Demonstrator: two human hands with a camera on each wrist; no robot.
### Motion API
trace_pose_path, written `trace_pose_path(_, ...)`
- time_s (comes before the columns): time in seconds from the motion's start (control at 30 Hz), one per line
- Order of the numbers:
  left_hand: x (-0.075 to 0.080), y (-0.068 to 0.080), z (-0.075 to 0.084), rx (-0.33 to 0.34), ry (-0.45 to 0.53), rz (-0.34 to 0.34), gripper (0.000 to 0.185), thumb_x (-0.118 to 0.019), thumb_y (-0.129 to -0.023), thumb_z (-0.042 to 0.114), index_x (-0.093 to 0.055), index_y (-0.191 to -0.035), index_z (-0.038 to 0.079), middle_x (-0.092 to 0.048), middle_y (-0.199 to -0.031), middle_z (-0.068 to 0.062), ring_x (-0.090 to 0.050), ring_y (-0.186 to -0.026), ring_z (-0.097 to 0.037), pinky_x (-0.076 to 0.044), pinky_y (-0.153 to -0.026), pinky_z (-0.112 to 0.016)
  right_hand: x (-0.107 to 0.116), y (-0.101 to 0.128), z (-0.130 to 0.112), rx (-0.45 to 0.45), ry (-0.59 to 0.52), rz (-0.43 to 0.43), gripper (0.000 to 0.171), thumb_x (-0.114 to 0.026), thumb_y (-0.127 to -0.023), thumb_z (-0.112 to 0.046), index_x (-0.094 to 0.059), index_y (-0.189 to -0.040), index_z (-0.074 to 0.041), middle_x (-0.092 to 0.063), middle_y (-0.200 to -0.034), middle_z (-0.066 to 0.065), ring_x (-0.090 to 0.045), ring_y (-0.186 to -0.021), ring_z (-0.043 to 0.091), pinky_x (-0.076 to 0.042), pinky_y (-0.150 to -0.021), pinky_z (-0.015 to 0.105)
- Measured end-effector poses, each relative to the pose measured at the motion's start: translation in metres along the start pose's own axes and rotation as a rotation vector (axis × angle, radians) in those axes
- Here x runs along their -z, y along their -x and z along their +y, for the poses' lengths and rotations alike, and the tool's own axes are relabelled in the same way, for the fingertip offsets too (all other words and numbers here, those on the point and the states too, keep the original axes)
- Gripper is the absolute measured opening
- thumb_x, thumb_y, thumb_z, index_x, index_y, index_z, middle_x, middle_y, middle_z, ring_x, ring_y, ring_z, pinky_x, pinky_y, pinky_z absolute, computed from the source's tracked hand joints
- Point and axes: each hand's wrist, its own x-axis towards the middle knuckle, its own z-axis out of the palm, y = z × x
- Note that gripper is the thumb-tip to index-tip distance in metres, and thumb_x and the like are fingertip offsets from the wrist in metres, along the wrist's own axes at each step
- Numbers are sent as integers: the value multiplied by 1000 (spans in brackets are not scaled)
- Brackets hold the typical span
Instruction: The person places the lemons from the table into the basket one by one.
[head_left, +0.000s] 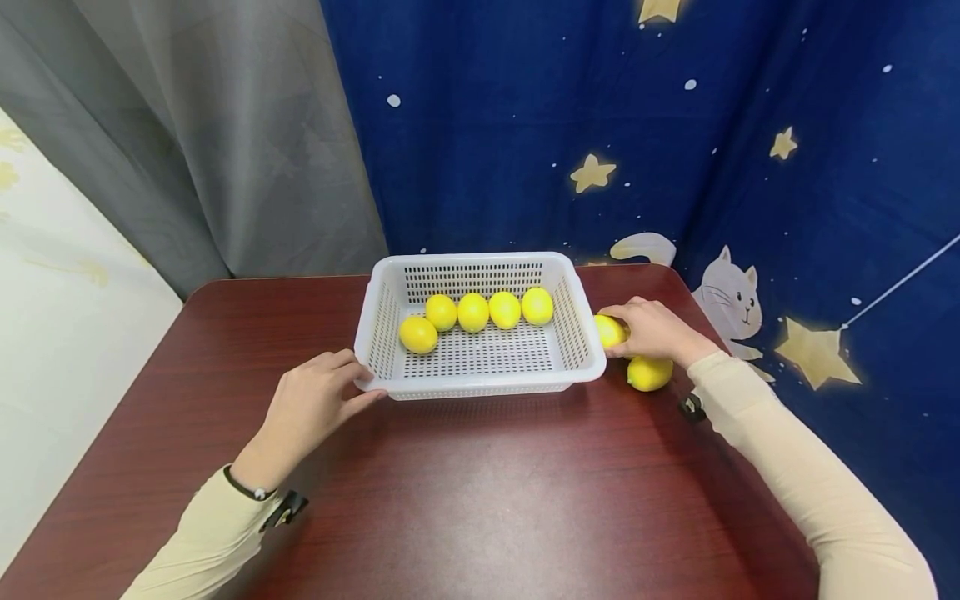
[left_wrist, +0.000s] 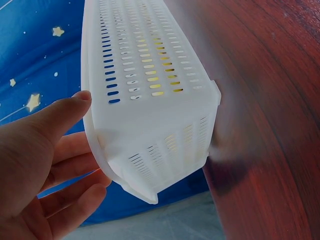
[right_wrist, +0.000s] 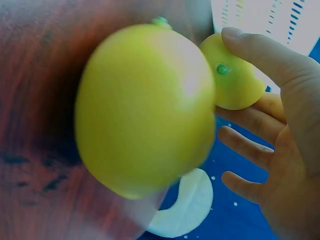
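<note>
A white plastic basket (head_left: 480,385) with slotted walls stands at the back of the table, several yellow lemons (head_left: 473,312) lying inside it. My left hand (head_left: 311,404) grips the rim at its front left corner, the thumb on the outer side in the left wrist view. Just outside the right wall, my right hand (head_left: 654,330) holds a lemon (head_left: 609,332) between thumb and fingers. Another lemon (head_left: 649,373) lies on the table below that hand; up close it fills much of the right wrist view and partly covers the held lemon (right_wrist: 235,80).
The dark red wooden table (head_left: 480,492) ends right behind the basket. Beyond its back edge hang a grey curtain (head_left: 247,133) and a blue curtain (head_left: 510,150) with stars and a cat. A white wall-like surface (head_left: 60,317) borders the left side.
</note>
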Motion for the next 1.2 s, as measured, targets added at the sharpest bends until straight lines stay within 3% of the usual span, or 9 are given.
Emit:
trace_pose_path(0.33, 0, 0, 0, 1, -13, -3, 29, -87, -68, 38, -70, -78, 17, -60, -73, 6, -50, -62, -9, -44, -51, -30, 30, 4, -3, -2, 53, 29, 72, -81, -76, -43, -58, -136, -13, -69, -119, 13, -57, -106, 31, -48, -90, 51)
trace_pose_path(0.77, 0, 0, 1, -2, -7, 4, 29, -89, -66, 36, -70, -78, 16, -60, -73, 5, -49, -62, -9, -44, -51, -29, 40, 5, -5, 4, 74, 44, 73, -83, -74, -44, -58, -136, -14, -69, -121, 12, -57, -106, 30, -50, -91, 50)
trace_pose_path(1.2, 1, 0, 1, -2, -15, -4, 29, -88, -68, 36, -70, -78, 15, -61, -73, 4, -50, -63, -9, -44, -51, -29, 67, 2, -13, 1, 81, 37, 76, -80, -77, -49, -55, -139, -13, -64, -131, 15, -55, -116, 34, -44, -101, 60)
